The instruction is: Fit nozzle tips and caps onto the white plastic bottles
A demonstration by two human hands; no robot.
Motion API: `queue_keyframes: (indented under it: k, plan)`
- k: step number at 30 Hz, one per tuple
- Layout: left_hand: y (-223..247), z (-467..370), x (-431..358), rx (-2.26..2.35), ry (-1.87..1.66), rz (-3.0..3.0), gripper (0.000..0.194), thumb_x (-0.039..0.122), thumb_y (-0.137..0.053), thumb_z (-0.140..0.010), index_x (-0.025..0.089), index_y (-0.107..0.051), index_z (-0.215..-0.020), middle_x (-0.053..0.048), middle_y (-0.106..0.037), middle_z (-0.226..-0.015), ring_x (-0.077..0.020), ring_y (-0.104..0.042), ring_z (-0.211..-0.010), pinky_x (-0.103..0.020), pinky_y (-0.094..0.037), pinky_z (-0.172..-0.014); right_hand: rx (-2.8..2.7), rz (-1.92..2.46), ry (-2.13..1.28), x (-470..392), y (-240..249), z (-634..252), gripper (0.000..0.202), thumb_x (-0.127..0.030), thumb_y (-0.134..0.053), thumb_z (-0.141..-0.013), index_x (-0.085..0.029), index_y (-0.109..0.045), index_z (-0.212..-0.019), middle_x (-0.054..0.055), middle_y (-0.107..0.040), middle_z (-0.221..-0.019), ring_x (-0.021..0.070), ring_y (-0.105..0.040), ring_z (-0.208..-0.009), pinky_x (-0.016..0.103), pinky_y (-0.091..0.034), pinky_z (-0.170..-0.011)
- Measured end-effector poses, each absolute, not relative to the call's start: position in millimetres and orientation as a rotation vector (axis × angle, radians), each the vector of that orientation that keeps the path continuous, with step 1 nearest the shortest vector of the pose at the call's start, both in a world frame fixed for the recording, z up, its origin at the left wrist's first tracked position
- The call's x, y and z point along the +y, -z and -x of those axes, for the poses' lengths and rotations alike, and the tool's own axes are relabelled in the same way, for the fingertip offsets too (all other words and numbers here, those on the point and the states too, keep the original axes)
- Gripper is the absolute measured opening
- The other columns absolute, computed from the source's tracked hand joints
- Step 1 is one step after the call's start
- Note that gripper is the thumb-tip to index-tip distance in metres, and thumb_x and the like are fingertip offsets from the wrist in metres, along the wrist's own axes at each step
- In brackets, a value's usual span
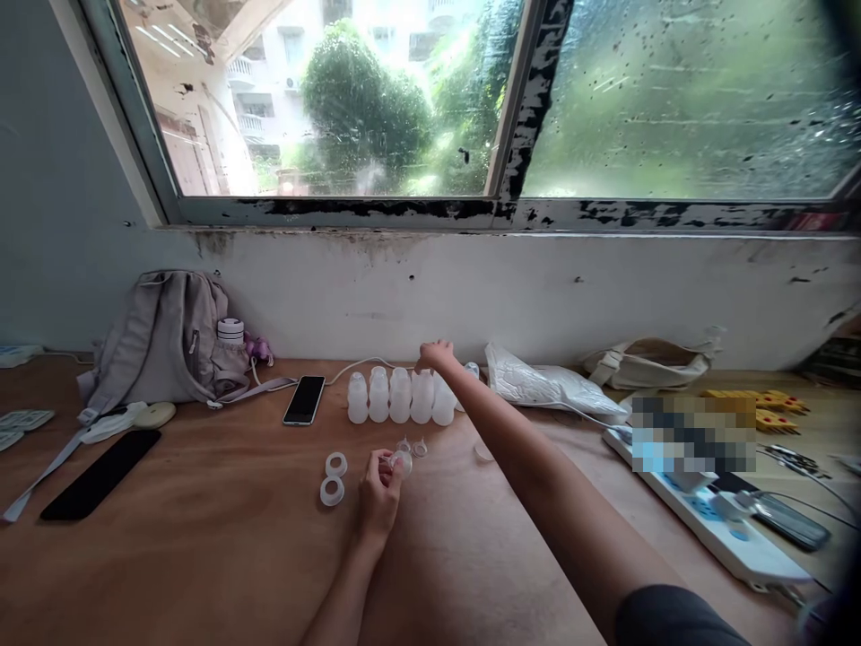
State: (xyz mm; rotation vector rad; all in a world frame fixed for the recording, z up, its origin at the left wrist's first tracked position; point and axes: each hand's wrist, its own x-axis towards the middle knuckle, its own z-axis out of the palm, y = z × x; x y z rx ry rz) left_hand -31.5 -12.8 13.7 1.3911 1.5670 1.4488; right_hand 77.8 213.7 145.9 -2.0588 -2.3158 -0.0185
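A row of several translucent white bottles [400,397] stands upright near the back of the table. My right hand [437,354] reaches over the right part of the row, its fingers bent down behind the bottle tops; what they hold, if anything, is hidden. Near the middle of the table, my left hand [382,489] pinches a small clear round part [402,462]. Just beyond it lie small clear pieces, one of them a clear nipple-like piece [420,448]. Two white rings [332,491] lie left of my left hand. A clear round piece [482,451] rests beside my right forearm.
A phone [304,400] lies left of the bottles, with a grey backpack [171,341] and a black slab [100,475] farther left. Behind my right arm are a white plastic bag [544,386] and a power strip [740,538] with cables.
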Motion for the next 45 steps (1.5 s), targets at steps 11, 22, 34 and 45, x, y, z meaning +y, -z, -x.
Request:
queue_keyframes:
  k: [11,22,34,45]
  plan:
    - [-10,24,-10,1.463,-1.504,-1.249,0.03,0.044,-0.05,-0.074,0.017,-0.052,-0.087,-0.005,-0.061,-0.079,-0.0161,-0.058,-0.068,-0.027,-0.044,-0.061,-2.002,1.555,-0.049,130,-206,-131,0.037,-0.04,-0.048,-0.074,-0.015,-0.052,-0.101,0.01,-0.052,-0.106,0.0231,-0.045,-0.099,0.034,-0.037,-0.079]
    - [-7,16,-11,1.261,-1.431,-1.016,0.038,0.05,-0.047,-0.072,0.015,-0.053,-0.085,-0.005,-0.058,-0.079,-0.014,-0.058,-0.065,-0.02,-0.042,-0.047,-1.059,1.016,-1.517,19,-50,-145,0.041,-0.054,-0.043,-0.075,-0.017,-0.055,-0.088,0.008,-0.063,-0.078,0.0209,-0.06,-0.063,0.032,-0.046,-0.052]
    - [-12,4,-19,1.008,-1.353,-1.117,0.028,0.039,-0.052,-0.076,0.015,-0.057,-0.089,-0.004,-0.061,-0.078,-0.0133,-0.056,-0.066,-0.021,-0.043,-0.055,-1.401,1.067,-1.702,-1,-36,-140,0.037,-0.039,-0.066,-0.063,-0.021,-0.055,-0.094,-0.001,-0.062,-0.075,0.0139,-0.056,-0.06,0.022,-0.042,-0.052]
    - [-13,5,-20,0.944,-1.257,-1.211,0.029,0.036,-0.052,-0.077,0.015,-0.061,-0.094,-0.003,-0.061,-0.077,-0.0134,-0.054,-0.066,-0.021,-0.04,-0.056,-1.494,1.076,-1.697,-7,-42,-144,0.04,-0.033,-0.067,-0.062,-0.023,-0.055,-0.099,0.001,-0.062,-0.084,0.017,-0.056,-0.075,0.026,-0.044,-0.063]
